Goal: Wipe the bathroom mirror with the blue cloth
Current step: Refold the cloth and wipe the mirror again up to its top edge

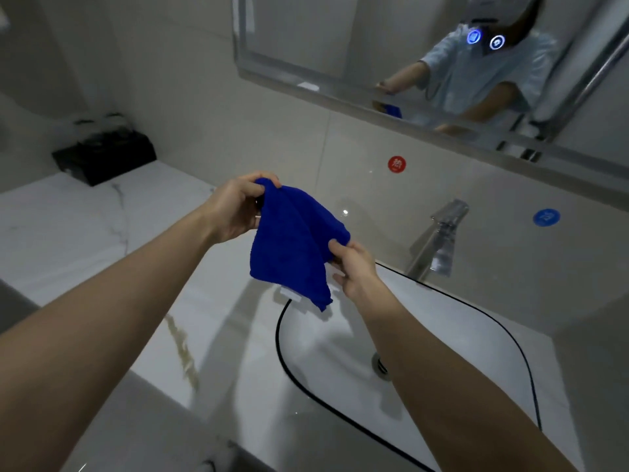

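A blue cloth (292,243) hangs in the air above the left edge of the sink, held between both hands. My left hand (235,209) pinches its upper corner. My right hand (354,267) pinches its right edge lower down. A white label shows at the cloth's bottom hem. The bathroom mirror (340,39) hangs on the wall above and behind, well beyond the cloth, and reflects a person in a light shirt with the cloth.
A white sink (442,321) with a black rim and a drain lies below my right arm. A chrome tap (439,233) stands behind it. A black box (105,155) sits on the marble counter (68,233) at the back left. Red and blue round stickers mark the wall.
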Action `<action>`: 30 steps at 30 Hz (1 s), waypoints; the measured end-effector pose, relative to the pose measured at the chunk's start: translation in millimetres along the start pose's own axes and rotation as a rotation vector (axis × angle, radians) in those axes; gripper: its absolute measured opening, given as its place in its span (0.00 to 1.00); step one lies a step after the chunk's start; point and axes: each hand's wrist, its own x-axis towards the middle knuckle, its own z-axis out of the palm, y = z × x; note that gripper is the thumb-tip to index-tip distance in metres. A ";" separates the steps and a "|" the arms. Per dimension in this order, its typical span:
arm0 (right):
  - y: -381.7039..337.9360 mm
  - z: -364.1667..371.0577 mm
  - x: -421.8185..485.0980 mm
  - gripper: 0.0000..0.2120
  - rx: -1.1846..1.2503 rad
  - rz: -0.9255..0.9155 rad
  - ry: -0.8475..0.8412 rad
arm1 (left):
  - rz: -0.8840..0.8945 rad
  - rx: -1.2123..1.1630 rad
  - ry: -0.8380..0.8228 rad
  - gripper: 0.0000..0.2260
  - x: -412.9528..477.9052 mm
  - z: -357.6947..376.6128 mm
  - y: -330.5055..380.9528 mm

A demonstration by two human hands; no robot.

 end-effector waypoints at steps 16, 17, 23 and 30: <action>-5.6 117.9 26.1 0.04 0.019 -0.116 0.062 | -0.044 0.199 0.023 0.18 14.7 -143.1 6.6; -6.1 121.4 28.0 0.05 0.008 -0.121 0.079 | -0.044 0.222 0.016 0.18 16.3 -150.2 5.9; -12.4 137.1 37.5 0.04 0.036 -0.108 0.185 | -0.012 0.350 -0.119 0.16 20.7 -181.6 4.3; -15.3 141.1 29.1 0.27 0.053 -0.141 -0.026 | 0.078 0.428 -0.040 0.13 25.5 -190.5 4.3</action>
